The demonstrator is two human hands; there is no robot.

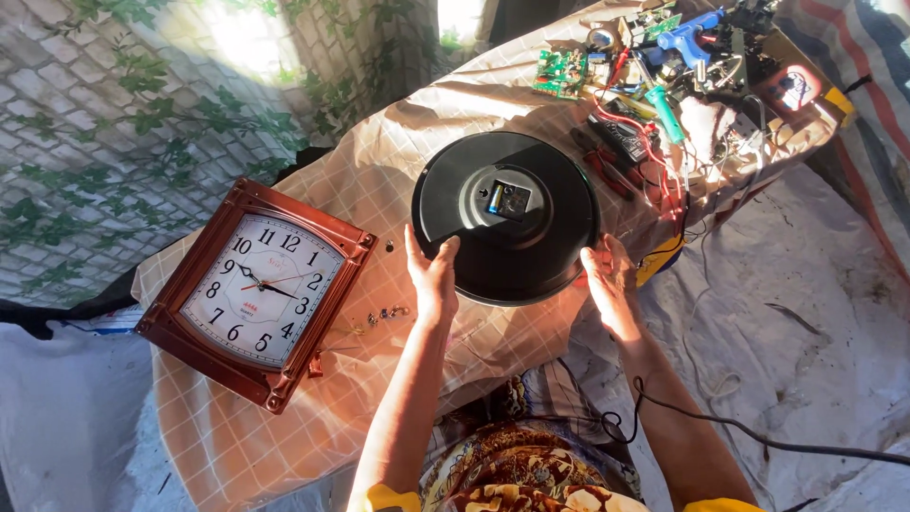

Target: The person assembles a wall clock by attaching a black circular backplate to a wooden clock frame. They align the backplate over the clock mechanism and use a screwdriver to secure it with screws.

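A round black wall clock lies face down on the checked cloth, its back showing a small movement box with a battery in the middle. My left hand grips its lower left rim. My right hand holds the lower right rim. Both hands hold the clock between them. To the left lies a square wall clock in a brown wooden frame, face up, with a white dial.
Small screws lie on the checkered cloth between the two clocks. At the far right sit circuit boards, red-handled pliers, a green screwdriver, a blue glue gun and tangled wires. A black cable crosses my right forearm.
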